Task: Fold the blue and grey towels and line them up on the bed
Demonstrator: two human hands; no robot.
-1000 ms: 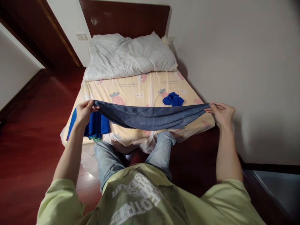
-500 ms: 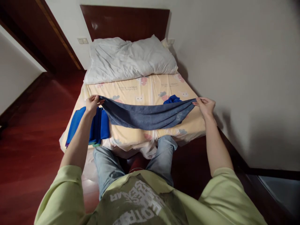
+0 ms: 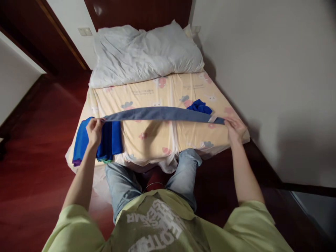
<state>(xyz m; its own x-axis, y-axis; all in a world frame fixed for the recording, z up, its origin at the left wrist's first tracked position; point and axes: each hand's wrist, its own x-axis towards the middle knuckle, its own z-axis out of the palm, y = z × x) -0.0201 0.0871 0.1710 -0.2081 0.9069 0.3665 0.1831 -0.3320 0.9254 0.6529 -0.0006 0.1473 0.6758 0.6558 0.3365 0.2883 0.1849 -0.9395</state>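
Observation:
A grey-blue towel (image 3: 154, 113) stretches nearly level above the bed, bowed slightly upward in the middle and seen almost edge-on. My left hand (image 3: 94, 131) pinches its left end, just over a stack of folded bright blue towels (image 3: 115, 140). Purple and green edges peek out at the bottom of that stack. At the other end, my right hand (image 3: 233, 128) pinches the towel's corner, close to a pale label on the fabric. Behind the towel's right half lies a crumpled bright blue cloth (image 3: 200, 106).
The bed (image 3: 147, 140) has a yellow patterned sheet, with a white pillow (image 3: 147, 56) against the dark headboard (image 3: 139, 14). A white wall (image 3: 270, 80) runs along the right. Dark red floor (image 3: 44, 140) and a wooden door (image 3: 34, 31) are on the left.
The towel hung sagging with its wide face showing; now it has swung up into a thin, flat band. Both hands have lowered a little and moved slightly apart. The view has tilted down.

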